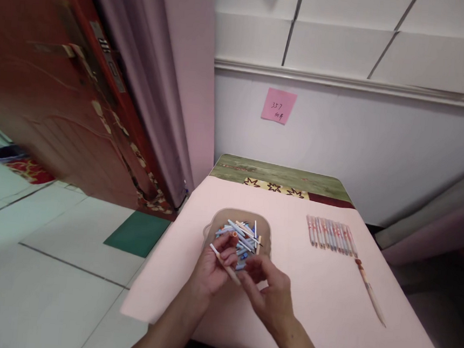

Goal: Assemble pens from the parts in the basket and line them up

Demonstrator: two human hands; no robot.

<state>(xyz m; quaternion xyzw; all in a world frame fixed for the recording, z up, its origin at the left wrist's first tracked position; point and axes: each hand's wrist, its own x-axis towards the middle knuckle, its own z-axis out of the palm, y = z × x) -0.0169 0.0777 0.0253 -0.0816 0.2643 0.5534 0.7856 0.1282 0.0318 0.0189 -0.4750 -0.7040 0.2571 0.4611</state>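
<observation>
- Left hand (212, 270): one; closed round a pen piece (230, 273), white at one end, beige at the other, slanting across the fingers; a small tube (235, 235) with an orange end shows at the fingertips.
- Right hand (272, 294): one; fingers curled, thumb at the lower end of the pen piece; cannot tell whether it grips.
- Box (261, 218): one, shallow, beige; just beyond the hands, partly hidden by them.
- Loose parts (245, 232): many, uncounted; blue, white and beige, heaped in the box; judged to be the portion left to handle.
- Row (332, 237): pens side by side at right, well apart from the box; judged the finished portion, though completeness of each is too small to tell.
- Single pen (371, 293): one, brown-ended, pointed; lies aslant at the row's near corner, outside the line.
- Stage: judged partway; one piece in hand, a full-looking heap outstanding.
- Counter (281, 170): one, green-topped at the far edge, covered with a pink sheet (305, 310).
- Note (278, 106): one, pink, handwritten, on the wall behind.
</observation>
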